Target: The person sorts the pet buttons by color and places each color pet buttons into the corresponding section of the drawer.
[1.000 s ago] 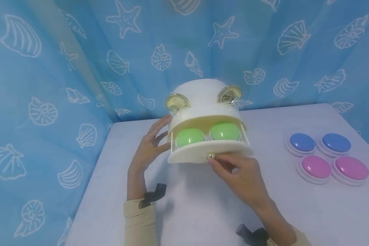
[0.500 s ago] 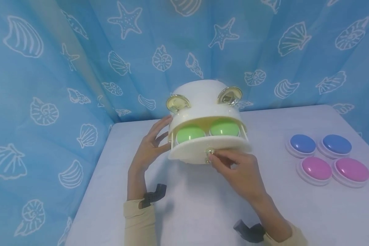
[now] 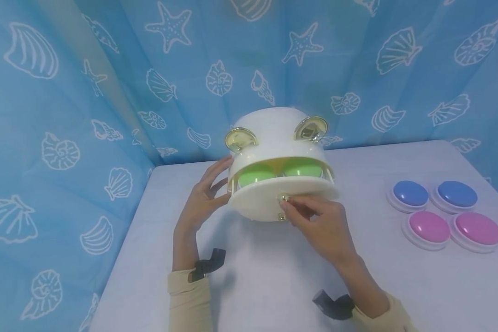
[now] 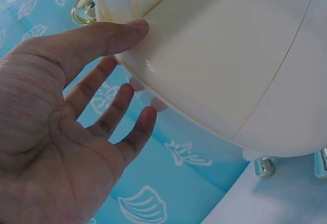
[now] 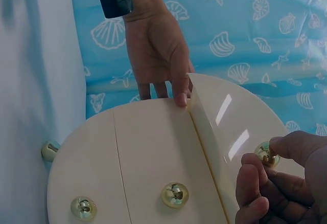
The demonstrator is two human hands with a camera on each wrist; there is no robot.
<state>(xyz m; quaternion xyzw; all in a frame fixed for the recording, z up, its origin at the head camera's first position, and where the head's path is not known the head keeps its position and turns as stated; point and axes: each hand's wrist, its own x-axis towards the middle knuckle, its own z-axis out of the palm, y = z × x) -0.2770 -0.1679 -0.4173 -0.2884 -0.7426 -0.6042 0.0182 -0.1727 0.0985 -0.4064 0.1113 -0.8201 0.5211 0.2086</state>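
Note:
A white rounded drawer cabinet (image 3: 274, 131) with two gold ear-shaped pieces stands on the table. Its upper drawer (image 3: 253, 200) is partly pulled out, and two green-domed round pieces (image 3: 256, 175) show inside, their lower parts hidden by the drawer front. My right hand (image 3: 321, 226) pinches the gold knob (image 5: 267, 152) of this drawer between thumb and fingers. At the cabinet's left side, my left hand (image 3: 201, 198) rests with spread fingers. In the left wrist view, the thumb of that left hand (image 4: 61, 121) touches the front edge while the fingertips touch the curved side.
On the right of the white-covered table (image 3: 398, 286) sit two blue-domed round pieces (image 3: 410, 192) and two pink-domed ones (image 3: 429, 226), all on white bases. Lower gold knobs (image 5: 174, 196) stick out of the cabinet front. A blue shell-patterned curtain (image 3: 170, 92) hangs behind and at the left.
My right hand has moved the drawer inward by its knob, away from me. Less of the green-domed pieces shows, and a lower gold knob has come into view. My left hand has stayed put.

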